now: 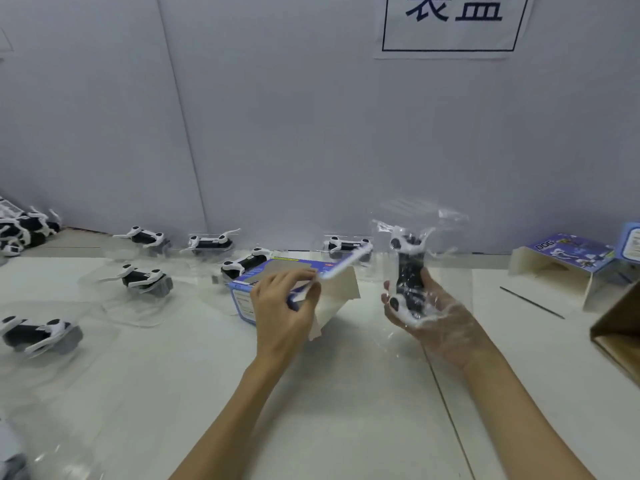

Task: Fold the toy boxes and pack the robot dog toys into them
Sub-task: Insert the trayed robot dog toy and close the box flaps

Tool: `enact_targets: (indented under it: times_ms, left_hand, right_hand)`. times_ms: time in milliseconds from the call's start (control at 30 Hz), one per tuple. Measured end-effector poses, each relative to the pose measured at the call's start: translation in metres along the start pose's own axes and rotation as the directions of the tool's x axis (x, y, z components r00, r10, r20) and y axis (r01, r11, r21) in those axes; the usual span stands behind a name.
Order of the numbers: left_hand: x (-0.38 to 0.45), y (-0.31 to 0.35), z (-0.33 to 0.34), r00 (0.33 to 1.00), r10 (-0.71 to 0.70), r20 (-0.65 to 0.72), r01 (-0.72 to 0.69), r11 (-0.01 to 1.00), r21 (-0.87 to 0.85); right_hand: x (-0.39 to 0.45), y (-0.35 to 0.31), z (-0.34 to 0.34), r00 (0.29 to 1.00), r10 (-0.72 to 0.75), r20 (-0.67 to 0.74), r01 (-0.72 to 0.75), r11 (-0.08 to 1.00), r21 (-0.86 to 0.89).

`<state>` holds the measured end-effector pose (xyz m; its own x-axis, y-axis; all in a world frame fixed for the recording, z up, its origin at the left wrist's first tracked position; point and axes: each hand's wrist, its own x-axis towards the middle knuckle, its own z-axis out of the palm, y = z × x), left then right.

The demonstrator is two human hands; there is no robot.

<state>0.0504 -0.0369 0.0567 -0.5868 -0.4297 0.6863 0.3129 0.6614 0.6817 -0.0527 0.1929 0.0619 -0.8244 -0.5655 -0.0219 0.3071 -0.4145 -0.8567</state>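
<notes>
Both hands raised: left (282,299) fingers pinched, right (427,311) palm-up, fingers curled.

A white surface (346,393) spreads across the lower view, with a thin dark seam running along its right part. Behind it stands a pale grey wall (277,116) of joined panels. A white paper sign (450,26) with dark printed characters inside a dark frame hangs high on it, to the right
</notes>
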Motion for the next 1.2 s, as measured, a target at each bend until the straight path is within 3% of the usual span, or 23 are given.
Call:
enact_targets:
  times_ms: [133, 300, 400, 567, 833, 1200]
  left_hand:
    - [0.006, 0.002, -0.007, 0.98, -0.188, -0.061, 0.163, 0.944, -0.288]
    - [0.005, 0.004, -0.009, 0.979, -0.195, -0.055, 0.177, 0.956, -0.234]
    - [0.005, 0.003, -0.009, 0.983, -0.178, -0.049, 0.162, 0.958, -0.235]
    - [0.001, 0.004, -0.008, 0.993, -0.119, 0.022, 0.12, 0.982, -0.143]
    - [-0.002, 0.005, -0.009, 0.991, -0.01, 0.137, 0.025, 0.994, -0.107]
    - [0.0, -0.004, -0.01, 0.983, 0.074, 0.167, -0.074, 0.997, -0.01]
  right_hand:
    - [0.002, 0.001, 0.006, 0.994, 0.1, 0.046, -0.071, 0.903, -0.424]
    - [-0.016, -0.003, 0.011, 0.978, 0.112, 0.175, 0.031, 0.756, -0.654]
    - [-0.015, -0.015, 0.012, 0.98, 0.005, 0.197, 0.149, 0.63, -0.762]
    - [-0.022, -0.025, 0.002, 0.984, -0.052, 0.172, 0.173, 0.528, -0.832]
    - [-0.022, -0.021, 0.006, 0.985, 0.02, 0.171, 0.152, 0.363, -0.919]
    - [-0.013, -0.008, 0.001, 0.991, -0.092, 0.1, 0.117, 0.2, -0.973]
